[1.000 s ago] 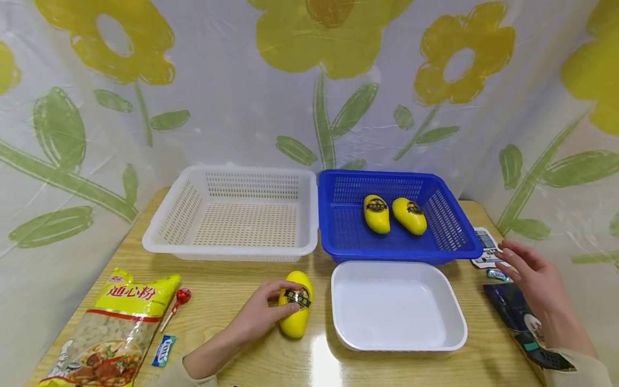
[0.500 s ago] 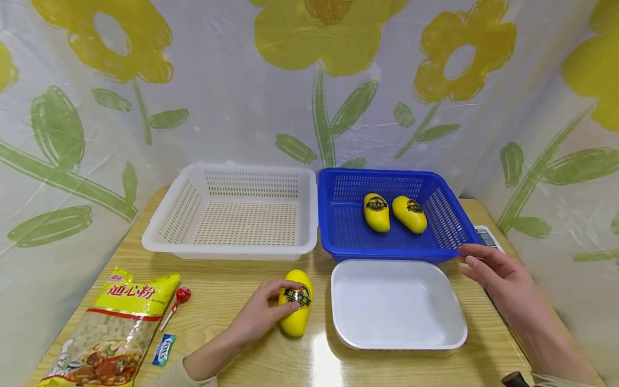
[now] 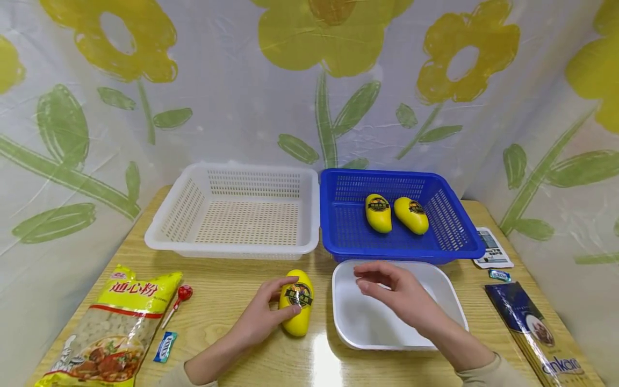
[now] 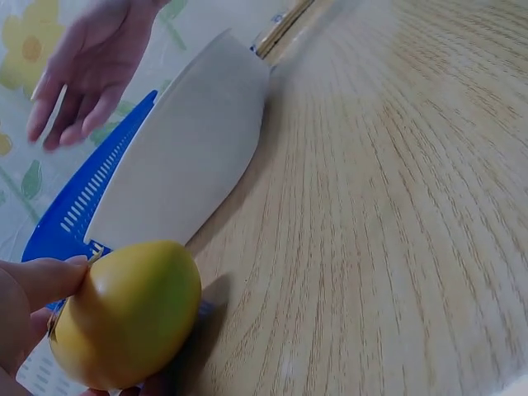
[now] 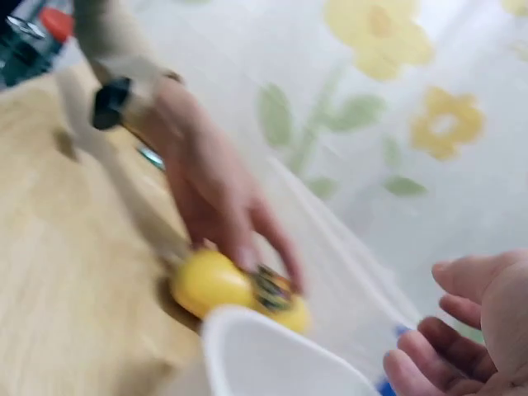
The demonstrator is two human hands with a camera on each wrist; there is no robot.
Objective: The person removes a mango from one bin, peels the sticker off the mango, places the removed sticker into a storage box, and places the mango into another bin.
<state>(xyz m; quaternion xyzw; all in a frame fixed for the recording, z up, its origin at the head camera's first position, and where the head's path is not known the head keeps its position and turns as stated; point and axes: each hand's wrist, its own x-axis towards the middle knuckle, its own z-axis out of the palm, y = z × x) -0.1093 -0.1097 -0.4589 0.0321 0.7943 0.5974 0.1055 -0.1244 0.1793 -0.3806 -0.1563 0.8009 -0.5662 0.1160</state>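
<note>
Toward the front of the table (image 3: 232,295), just left of a white tub (image 3: 348,312), a yellow mango (image 3: 301,320) is clamped between the thumb and fingers of the left hand (image 3: 261,312). That hand covers part of its left side, and its underside is out of sight, so whether it rests fully on the wood cannot be told. Above the tub hangs the right hand (image 3: 398,293), thumb apart from loosely bent fingers; it hides part of the tub's floor. The right wrist view is blurred, and a red-topped thing (image 5: 56,25) at its upper left corner is too smeared to name.

Toward the table's back edge stand a white basket (image 3: 246,226) and, just beside it, a blue basket (image 3: 348,236) holding two more mangoes (image 3: 378,215). The blue basket's front right corner hides the left end of a printed card (image 3: 495,251). Near the right edge lie a small wrapped sweet (image 3: 499,275) and a dark packet (image 3: 519,312), cut off at the bottom, as is a pasta bag (image 3: 111,322) by the left edge. Beside that bag are a red lollipop (image 3: 184,293) and a blue wrapped sweet (image 3: 165,346).

The pale wood grain carries a bright glare between mango and tub. Behind hangs a pale curtain (image 3: 217,107) printed with yellow flowers.
</note>
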